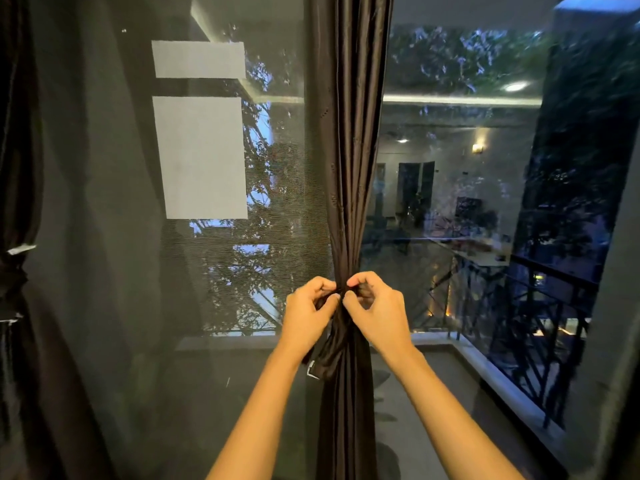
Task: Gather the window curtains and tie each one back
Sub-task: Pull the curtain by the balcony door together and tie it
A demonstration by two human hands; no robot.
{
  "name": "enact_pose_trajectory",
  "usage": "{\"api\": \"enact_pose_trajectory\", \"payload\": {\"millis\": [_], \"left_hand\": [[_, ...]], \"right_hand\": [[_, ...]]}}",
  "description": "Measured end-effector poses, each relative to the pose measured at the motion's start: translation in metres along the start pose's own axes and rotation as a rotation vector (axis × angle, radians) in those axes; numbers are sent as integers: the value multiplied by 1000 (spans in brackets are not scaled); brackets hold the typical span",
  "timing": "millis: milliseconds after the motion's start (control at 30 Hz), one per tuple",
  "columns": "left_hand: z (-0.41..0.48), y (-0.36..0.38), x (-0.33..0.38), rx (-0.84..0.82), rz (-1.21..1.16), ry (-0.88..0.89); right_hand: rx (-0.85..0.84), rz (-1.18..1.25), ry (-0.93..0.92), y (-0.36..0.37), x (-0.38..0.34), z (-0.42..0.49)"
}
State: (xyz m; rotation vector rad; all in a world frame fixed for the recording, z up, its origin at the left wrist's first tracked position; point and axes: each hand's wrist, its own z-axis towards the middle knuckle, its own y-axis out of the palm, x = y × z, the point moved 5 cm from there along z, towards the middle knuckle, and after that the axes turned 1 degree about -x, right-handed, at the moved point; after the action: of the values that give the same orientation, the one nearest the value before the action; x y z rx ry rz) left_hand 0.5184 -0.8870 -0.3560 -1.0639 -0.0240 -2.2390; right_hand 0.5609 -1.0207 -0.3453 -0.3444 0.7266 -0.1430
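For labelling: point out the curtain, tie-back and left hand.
curtain (349,168), head view, upper folds
tie-back (323,360), head view, loose hanging end
left hand (308,317), head view, back of hand

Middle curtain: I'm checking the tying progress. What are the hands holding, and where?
The left hand and right hand each pinch the tie-back at the gathered waist of the curtain, one either side.

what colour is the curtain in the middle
The curtain is dark brown, slightly shiny, like the tie; head view.
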Motion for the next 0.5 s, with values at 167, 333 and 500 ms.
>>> {"api": "enact_pose_trajectory", "payload": {"millis": [167, 333, 500], "left_hand": [[4, -3, -5, 7, 37, -11], [5, -4, -3, -28, 14, -20], [9, -5, -3, -124, -85, -92]], "right_hand": [[-39, 17, 30, 0, 0, -4], [1, -32, 69, 0, 0, -3], [12, -34, 74, 1, 0, -1]]}}
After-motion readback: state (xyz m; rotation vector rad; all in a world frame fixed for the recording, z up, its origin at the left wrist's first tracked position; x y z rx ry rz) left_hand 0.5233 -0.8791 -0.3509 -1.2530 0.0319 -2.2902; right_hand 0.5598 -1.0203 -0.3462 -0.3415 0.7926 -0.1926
